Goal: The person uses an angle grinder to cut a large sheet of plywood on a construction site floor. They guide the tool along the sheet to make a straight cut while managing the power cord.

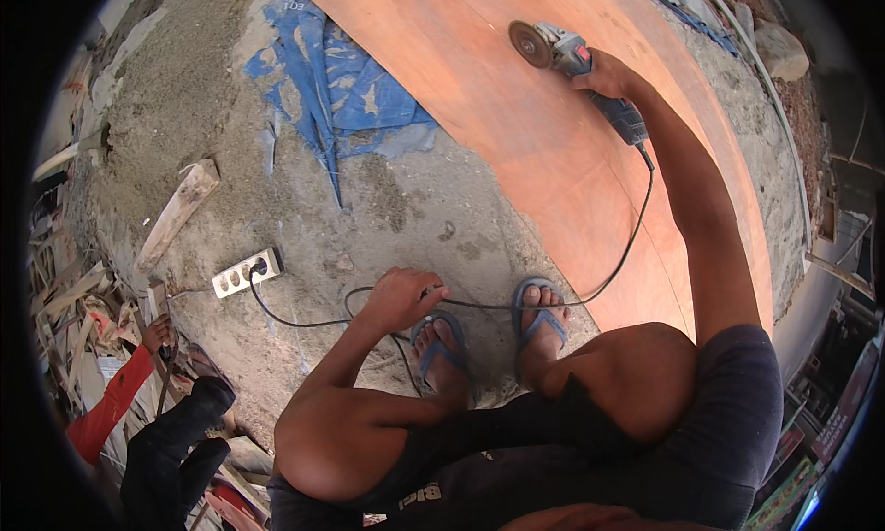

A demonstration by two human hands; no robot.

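My right hand [608, 76] is wrapped round the body of a blue-grey angle grinder [619, 116], over a large plywood sheet [516, 98]. The grinder's brown cutting disc [529, 44] points to the far left, above the wood. From the grinder's rear a black power cord [630, 245] curves down and back toward my feet. My left hand [402, 296], in front of my left foot, is closed on this cord, its thumb and fingertips together. The cord loops beyond the hand toward a white power strip [247, 273], where a black plug sits in one socket.
A torn blue tarp [355, 98] lies on rough concrete beside the plywood. A wooden block [180, 213] rests at the left. Scrap wood [83, 291] is heaped at the far left, where another person in a red sleeve [112, 402] is at work. My sandalled feet stand near the cord.
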